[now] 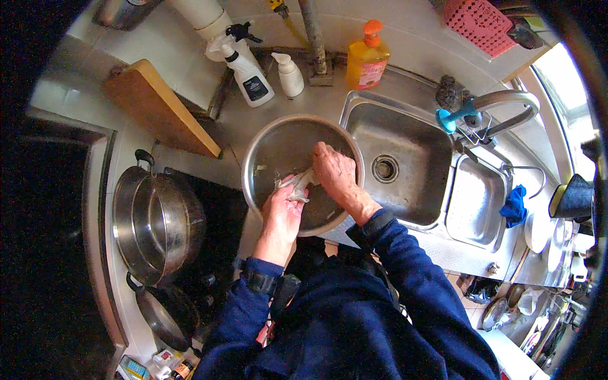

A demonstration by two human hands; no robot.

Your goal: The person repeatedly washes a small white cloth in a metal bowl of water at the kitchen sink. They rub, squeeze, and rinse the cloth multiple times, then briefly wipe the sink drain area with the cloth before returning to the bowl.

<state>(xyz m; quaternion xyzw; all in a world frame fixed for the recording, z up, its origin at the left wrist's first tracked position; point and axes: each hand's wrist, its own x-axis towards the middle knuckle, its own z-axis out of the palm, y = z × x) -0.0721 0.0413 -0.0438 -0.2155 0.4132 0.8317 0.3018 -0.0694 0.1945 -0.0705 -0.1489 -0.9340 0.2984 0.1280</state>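
A wide stainless steel basin [251, 166] stands on the metal counter, left of the larger sink bowl. Over its middle, my left hand [283, 202] is palm up, its fingers on a crumpled whitish wet cloth [299, 185]. My right hand [336, 173], closed into a loose fist, grips the upper right end of that same cloth. The basin appears to contain water, with small bits near my left fingertips. Both hands are above or inside the rim; how deep they are I cannot tell.
The double sink [403, 137] with its curved faucet [508, 99] is at right. Behind the basin stand a spray bottle [251, 85], a white pump bottle [289, 76] and an orange soap bottle [366, 61]. Left are a wooden cutting board [161, 109], a steel pot [156, 223] and a pan [164, 318].
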